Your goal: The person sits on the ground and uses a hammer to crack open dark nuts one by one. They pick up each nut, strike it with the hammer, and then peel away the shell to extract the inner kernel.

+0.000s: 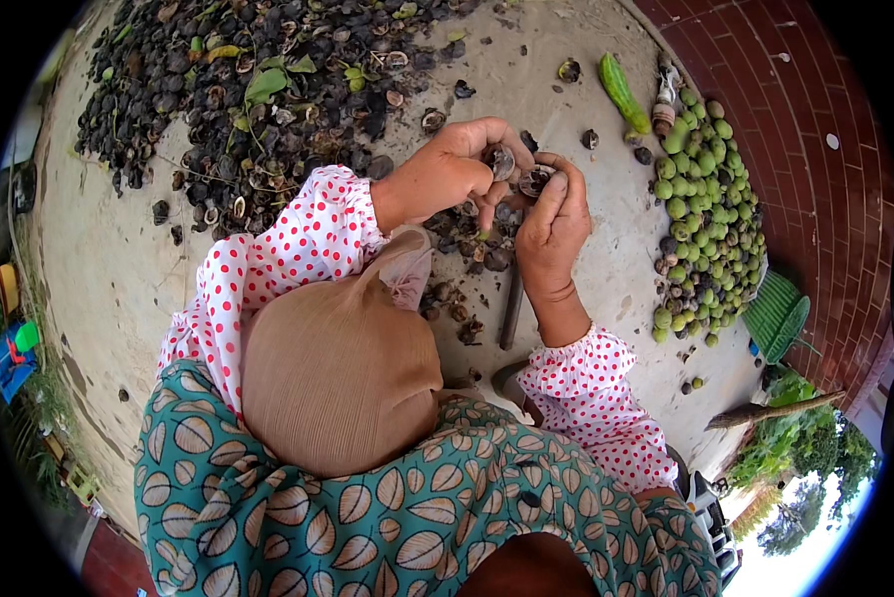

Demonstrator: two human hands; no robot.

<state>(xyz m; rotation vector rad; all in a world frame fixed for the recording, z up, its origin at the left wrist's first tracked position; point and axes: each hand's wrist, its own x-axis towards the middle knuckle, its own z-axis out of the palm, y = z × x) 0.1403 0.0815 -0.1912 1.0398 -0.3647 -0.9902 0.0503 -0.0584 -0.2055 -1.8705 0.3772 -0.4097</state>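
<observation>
My left hand (447, 168) grips a rounded greyish-brown nut piece (500, 161) between thumb and bent fingers. Close beside it, my right hand (555, 216) holds a halved nut shell (535, 181) with a dark hollow inside, pinched between thumb and fingers. The two pieces are held close together. Under the hands lies a small heap of broken dark husks and shells (495, 257). A dark rod-like handle (511, 310) rests on the ground by my right wrist; its upper end is hidden among the shells.
A wide pile of blackened husks and shells (215, 97) spreads at the upper left. Green-husked nuts (704, 216) are heaped at the right, near a green cucumber-like fruit (623, 93), a green woven-looking basket (776, 315) and a brick-patterned surface (812, 112).
</observation>
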